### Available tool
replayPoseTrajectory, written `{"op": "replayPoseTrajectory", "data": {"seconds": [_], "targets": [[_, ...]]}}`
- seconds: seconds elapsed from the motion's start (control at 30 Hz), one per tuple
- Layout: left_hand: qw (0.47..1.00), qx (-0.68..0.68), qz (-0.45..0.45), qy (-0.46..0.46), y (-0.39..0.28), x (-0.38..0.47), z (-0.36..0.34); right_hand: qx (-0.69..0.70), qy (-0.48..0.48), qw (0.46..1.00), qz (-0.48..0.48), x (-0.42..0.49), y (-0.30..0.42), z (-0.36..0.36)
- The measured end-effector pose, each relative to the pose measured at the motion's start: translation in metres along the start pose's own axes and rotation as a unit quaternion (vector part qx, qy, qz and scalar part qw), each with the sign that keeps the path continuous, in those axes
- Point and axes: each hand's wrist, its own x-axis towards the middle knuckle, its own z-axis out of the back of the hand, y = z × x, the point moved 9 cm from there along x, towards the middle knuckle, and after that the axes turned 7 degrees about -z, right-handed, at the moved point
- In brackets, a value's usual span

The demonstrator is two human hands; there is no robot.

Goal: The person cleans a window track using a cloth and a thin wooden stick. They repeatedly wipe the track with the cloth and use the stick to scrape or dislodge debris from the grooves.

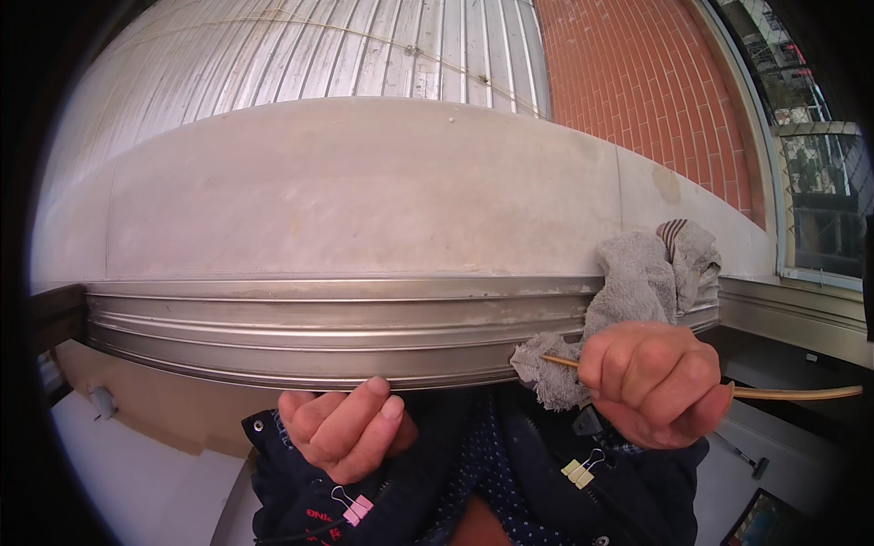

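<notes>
My right hand (652, 382) is closed in a fist around a thin wooden stick (795, 393). The stick's pointed end lies against a grey terry cloth (631, 276), which drapes over the metal window track (328, 338) and bunches below the fist. Whether my fingers also grip the cloth cannot be made out. Loosely curled, my left hand (345, 430) holds nothing visible, and its fingertips are at the near edge of the track. Several parallel ridges and grooves run along the track, with pale marks near the cloth.
Beyond the track lies a pale ledge (369, 191), backed by corrugated metal sheeting (382, 54) and a red tiled wall (642, 89). A window frame (778, 198) borders the right. Pink (357, 509) and yellow (579, 472) binder clips hang on my dark jacket.
</notes>
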Motion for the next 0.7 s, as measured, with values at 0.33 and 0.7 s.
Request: {"op": "replayPoseTrajectory", "data": {"seconds": [0.33, 0.7], "targets": [[0.999, 0.012, 0.026, -0.027, 0.005, -0.007, 0.005, -0.118, 0.008, 0.989, -0.09, 0.015, 0.014, 0.001], [0.999, -0.016, 0.011, 0.026, 0.006, -0.004, 0.005, -0.005, -0.036, 0.998, -0.048, 0.009, 0.012, -0.005]]}}
